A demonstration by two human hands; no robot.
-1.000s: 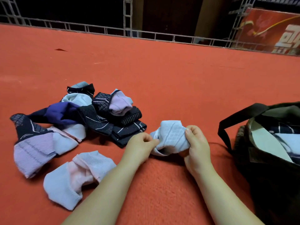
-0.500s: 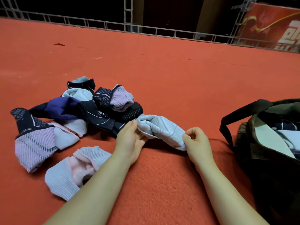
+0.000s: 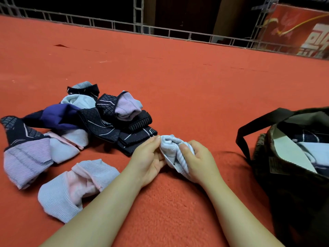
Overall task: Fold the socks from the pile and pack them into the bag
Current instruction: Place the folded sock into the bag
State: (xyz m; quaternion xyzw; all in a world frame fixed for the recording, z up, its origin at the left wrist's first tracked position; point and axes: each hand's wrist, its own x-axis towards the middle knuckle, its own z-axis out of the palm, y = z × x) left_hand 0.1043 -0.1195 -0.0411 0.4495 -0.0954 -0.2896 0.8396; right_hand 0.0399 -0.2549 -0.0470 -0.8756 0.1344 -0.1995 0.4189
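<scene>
Where the red carpet (image 3: pixel 178 82) spreads leftmost, the sock pile (image 3: pixel 74 125) lies, dark and pale lilac mixed; a loose pale pair (image 3: pixel 71 186) sits just in front of it; the left hand (image 3: pixel 149 157) pinches one end of a light blue sock (image 3: pixel 170 150), fingertips pressed together on the fabric; the right hand (image 3: pixel 197 161) curls round its other end, thumb on top; the bunched sock sits between them, just above the carpet; the dark bag (image 3: pixel 293 184) stands open at right, socks inside.
</scene>
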